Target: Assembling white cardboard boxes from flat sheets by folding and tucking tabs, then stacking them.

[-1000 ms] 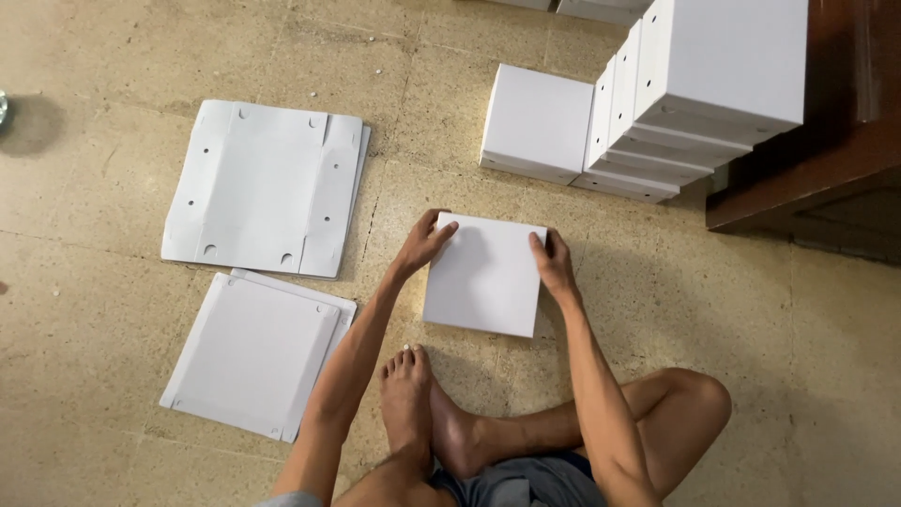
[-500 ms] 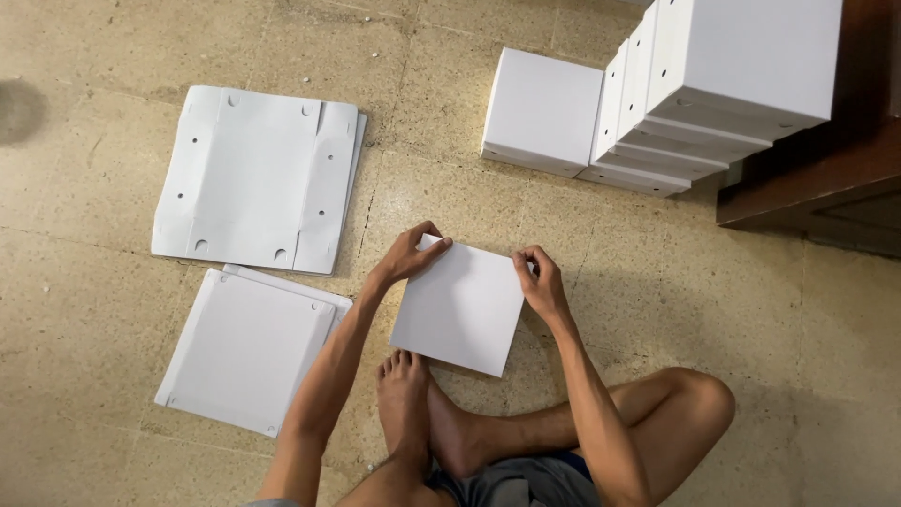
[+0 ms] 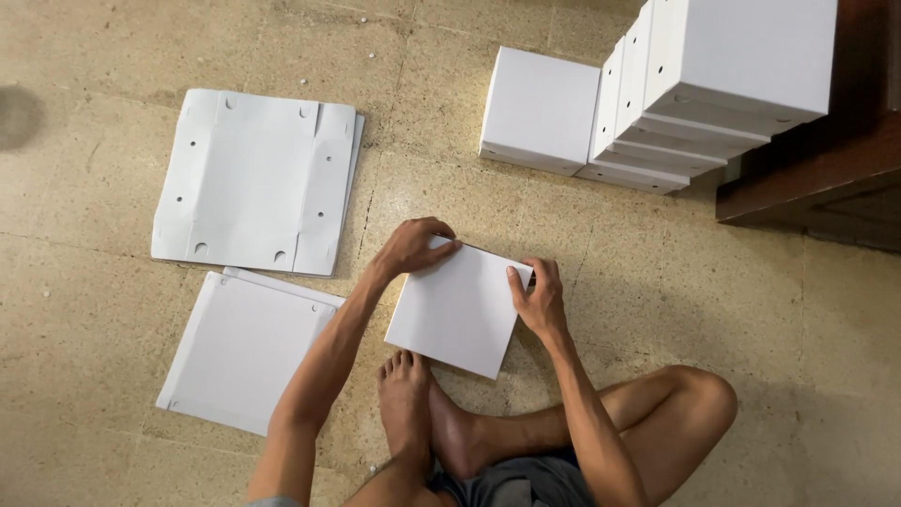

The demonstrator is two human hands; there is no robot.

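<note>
A white square cardboard box (image 3: pixel 455 310) lies on the tiled floor in front of my crossed legs. My left hand (image 3: pixel 410 249) curls over its top left corner, fingers pressed on the far edge. My right hand (image 3: pixel 538 299) grips the right edge near the top right corner, thumb on the white top face. The box sits slightly turned, its near corner pointing toward my foot (image 3: pixel 405 394).
Two stacks of flat white die-cut cardboard sheets lie at the left: one with holes (image 3: pixel 255 181) farther out, one plain (image 3: pixel 246 347) nearer. Finished white boxes (image 3: pixel 540 110) and a taller pile of them (image 3: pixel 723 80) stand at the upper right beside dark wooden furniture (image 3: pixel 817 169).
Both hands have shifted along the box's far edge toward its corners, and the box has turned a little on the floor. The view has drifted slightly.
</note>
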